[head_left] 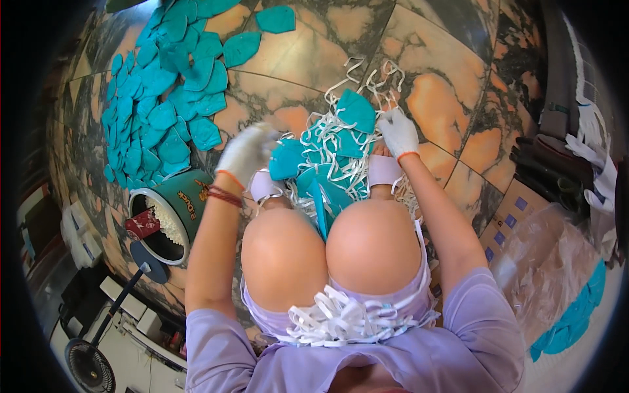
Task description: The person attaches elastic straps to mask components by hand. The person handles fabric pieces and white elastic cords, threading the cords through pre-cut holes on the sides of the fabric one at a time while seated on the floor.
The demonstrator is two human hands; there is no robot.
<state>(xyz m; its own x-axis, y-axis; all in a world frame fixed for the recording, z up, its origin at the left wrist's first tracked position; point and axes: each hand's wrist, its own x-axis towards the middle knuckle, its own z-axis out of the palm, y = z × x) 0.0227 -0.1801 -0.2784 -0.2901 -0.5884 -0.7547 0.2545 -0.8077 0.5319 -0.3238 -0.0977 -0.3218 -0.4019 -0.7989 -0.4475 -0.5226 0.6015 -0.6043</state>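
Observation:
Teal mask-shaped fabric pieces (357, 110) with thin white straps (347, 171) lie in a tangled heap between my feet. My left hand (249, 152), in a white glove, is at the heap's left edge with its fingers curled and slightly blurred; what they hold is hidden. At the right edge, my right hand (398, 133), also gloved, has its fingers pinched together near loose strap ends (391, 73). Whether a strap is in that pinch cannot be made out. One folded teal piece (320, 208) stands between my knees. A bundle of white straps (341, 318) rests on my lap.
A large pile of teal pieces (157, 98) covers the marbled floor at the far left. Nearer stands a green bucket (190, 196) holding white bits and a red object. A black fan (92, 367) is at lower left. Cardboard and clear plastic (544, 249) lie at right.

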